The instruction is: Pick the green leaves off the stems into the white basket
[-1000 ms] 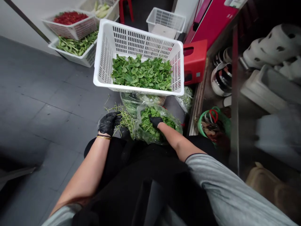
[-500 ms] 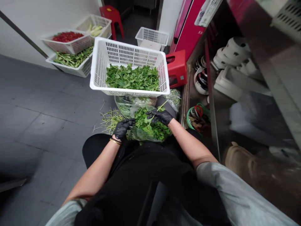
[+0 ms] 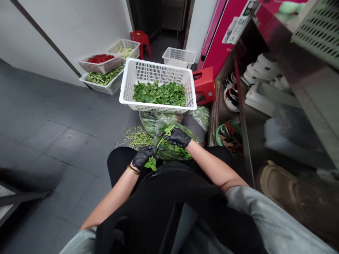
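Grasping a sprig [image 3: 168,130] above the bag [image 3: 171,154], the right hand [image 3: 180,137] is near the left hand [image 3: 144,156], which is closed on some leaves [image 3: 150,164] beside loose stems [image 3: 138,137]. Beyond the bag stands a basket [image 3: 159,107].

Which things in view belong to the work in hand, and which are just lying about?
In use, it appears:
left hand and right hand, holding leafy greens
bagged greens
large white basket
loose stems

Apparently just lying about:
red chilies
upright red stool

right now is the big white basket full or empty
Partly full: green leaves lie low in the big white basket, its slotted far wall bare above.
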A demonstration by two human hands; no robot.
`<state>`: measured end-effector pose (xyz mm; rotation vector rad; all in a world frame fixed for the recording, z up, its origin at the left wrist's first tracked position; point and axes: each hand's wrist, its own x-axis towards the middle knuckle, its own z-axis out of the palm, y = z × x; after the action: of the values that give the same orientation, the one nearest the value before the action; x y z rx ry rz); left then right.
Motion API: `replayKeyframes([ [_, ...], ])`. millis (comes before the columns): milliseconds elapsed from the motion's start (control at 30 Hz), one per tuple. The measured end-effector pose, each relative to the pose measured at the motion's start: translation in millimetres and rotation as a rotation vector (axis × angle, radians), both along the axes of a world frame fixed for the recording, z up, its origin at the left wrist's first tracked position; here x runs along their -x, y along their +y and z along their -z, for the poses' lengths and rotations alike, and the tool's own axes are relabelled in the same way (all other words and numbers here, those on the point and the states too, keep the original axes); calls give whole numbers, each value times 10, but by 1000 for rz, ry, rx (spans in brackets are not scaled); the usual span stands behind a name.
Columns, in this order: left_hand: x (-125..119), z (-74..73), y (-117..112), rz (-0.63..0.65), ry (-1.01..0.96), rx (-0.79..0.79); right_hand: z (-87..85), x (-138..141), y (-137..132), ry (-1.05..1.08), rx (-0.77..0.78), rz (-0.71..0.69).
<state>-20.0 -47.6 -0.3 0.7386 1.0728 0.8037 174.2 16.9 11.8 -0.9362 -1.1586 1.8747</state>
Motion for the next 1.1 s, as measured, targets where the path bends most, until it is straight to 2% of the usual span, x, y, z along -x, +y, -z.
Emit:
replayKeyframes([
  [100, 18, -46, -101, -21, -25, -3, -85, 32, -44, 67, 29, 54],
  [233, 16, -54, -181, -39, -84, 10, -48, 79, -58, 103, 61, 183],
  [333, -5, -48, -216, -56, -158, 38, -20, 77, -51, 85, 79, 143],
  [433, -39, -79, -230, -61, -199, 43, -75, -12, 45, 35, 68, 130],
  [500, -40, -108, -232, -16, -180, 30, -165, -172, 193, 62, 94, 231],
  [567, -9, -121, -231, 16, -164, 23, -269, -403, 365, 156, 142, 394],
  [633, 44, -111, -222, -42, -212, 49, -341, -608, 468, 236, 146, 535],
  [667, 67, -101, -212, -98, -263, 76, -351, -658, 468, 239, 125, 562],
  [700, 83, -92, -199, -150, -320, 110, -341, -655, 426, 208, 100, 543],
  [767, 74, -78, -164, -208, -420, 163, -270, -483, 234, 85, 82, 376],
  [833, 13, -69, -123, -225, -483, 149, -168, -156, -27, 3, 119, 134],
  [900, -71, -53, -89, -252, -499, 69, -69, 186, -243, 31, 173, -18],
  [1000, -149, -9, -57, -284, -452, -42, 49, 483, -350, 71, 210, -70],
  [1100, -141, 16, -56, -316, -418, -77, 146, 499, -296, 15, 198, -61],
])
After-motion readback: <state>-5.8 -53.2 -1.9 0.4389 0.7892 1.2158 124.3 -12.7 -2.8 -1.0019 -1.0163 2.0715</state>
